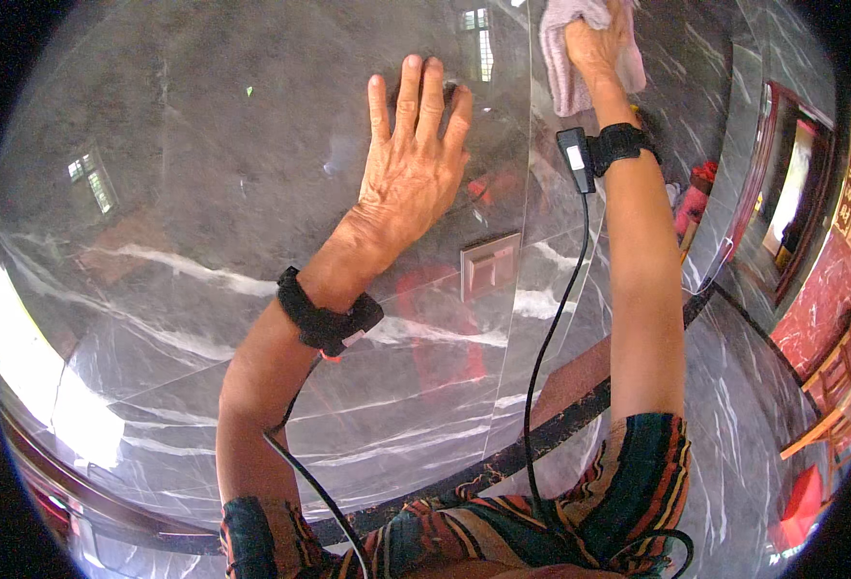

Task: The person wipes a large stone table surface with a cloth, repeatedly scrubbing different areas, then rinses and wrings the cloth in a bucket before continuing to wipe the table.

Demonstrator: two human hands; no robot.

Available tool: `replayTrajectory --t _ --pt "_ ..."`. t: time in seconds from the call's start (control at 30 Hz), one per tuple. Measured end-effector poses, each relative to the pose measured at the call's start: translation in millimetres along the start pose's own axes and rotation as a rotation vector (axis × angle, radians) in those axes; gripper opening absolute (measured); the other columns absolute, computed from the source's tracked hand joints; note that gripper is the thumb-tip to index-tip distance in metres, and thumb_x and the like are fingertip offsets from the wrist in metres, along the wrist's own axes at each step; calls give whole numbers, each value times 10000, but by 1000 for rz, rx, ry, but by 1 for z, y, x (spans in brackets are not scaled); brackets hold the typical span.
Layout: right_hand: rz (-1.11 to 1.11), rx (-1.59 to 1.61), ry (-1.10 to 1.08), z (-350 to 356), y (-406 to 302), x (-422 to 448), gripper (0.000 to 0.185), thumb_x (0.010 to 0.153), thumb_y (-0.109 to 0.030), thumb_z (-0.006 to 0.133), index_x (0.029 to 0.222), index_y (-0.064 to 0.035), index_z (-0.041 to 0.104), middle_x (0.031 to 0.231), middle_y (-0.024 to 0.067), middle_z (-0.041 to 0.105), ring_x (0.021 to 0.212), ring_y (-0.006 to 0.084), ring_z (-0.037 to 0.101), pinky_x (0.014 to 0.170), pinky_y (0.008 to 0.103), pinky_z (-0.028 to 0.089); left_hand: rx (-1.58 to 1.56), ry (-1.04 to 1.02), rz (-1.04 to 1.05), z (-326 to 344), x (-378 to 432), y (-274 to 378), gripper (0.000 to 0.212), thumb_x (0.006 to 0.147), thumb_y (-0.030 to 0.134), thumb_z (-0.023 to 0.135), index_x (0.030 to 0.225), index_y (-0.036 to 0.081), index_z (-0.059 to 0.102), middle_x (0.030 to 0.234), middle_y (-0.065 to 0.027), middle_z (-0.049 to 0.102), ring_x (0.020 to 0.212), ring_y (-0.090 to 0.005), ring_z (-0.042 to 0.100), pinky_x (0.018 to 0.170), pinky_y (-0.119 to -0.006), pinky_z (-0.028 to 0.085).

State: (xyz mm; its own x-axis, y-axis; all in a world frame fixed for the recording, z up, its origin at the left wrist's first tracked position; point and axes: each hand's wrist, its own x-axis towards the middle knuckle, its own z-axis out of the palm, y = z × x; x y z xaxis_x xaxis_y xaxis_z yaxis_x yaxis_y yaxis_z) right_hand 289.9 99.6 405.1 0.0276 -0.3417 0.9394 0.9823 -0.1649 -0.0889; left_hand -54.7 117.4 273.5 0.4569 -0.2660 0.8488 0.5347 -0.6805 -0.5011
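My left hand (414,148) rests flat against a glossy grey marble-patterned wall (266,166), its fingers spread and nothing in it. Higher up and to the right, my right hand (599,47) presses a pale pinkish cloth (559,72) to the same wall, across a vertical tile seam from my left hand. Part of that hand is cut off by the top edge of the view. A wall switch (490,268) with a light frame sits below and to the right of my left hand. Each wrist wears a black strap with a cable.
A dark border strip (483,470) runs along the wall's foot. To the right are a red-wrapped object (694,199), a dark-red framed doorway (787,188), a wooden chair (831,369) and a red object (802,506) on the floor. Windows reflect in the tiles.
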Motion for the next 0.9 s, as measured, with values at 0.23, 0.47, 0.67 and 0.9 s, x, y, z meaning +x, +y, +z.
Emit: replayTrajectory --t 0.23,0.47,0.67,0.9 --pt "283 0 -19 22 -5 22 686 853 -230 538 1488 -73 330 1556 166 294 1454 388 188 1203 445 144 29 -46 52 -3 -2 -2 775 768 360 742 1387 6 440 1516 -295 286 1444 -446 221 1142 -633 182" --pt "66 -213 -79 9 -132 18 731 842 -225 544 1516 -99 291 1546 177 302 1432 450 203 1169 576 137 -113 -119 86 -25 -9 -19 725 747 274 762 1341 -23 469 1503 -289 308 1441 -419 254 1177 -556 197" --pt "-261 -75 -131 -31 -243 -15 778 798 -239 587 1499 -44 313 1526 222 287 1410 503 188 1158 584 164 -37 117 -30 -66 -32 -60 697 788 262 729 1359 -28 453 1481 -249 365 1430 -402 289 1174 -548 201" --pt "-547 49 -445 -83 -317 -69 929 706 -386 687 1466 7 325 1543 195 242 1410 513 156 1153 611 129 -14 257 -184 -95 -51 -106 688 870 317 665 1419 4 392 1478 -226 363 1414 -403 294 1159 -559 192"
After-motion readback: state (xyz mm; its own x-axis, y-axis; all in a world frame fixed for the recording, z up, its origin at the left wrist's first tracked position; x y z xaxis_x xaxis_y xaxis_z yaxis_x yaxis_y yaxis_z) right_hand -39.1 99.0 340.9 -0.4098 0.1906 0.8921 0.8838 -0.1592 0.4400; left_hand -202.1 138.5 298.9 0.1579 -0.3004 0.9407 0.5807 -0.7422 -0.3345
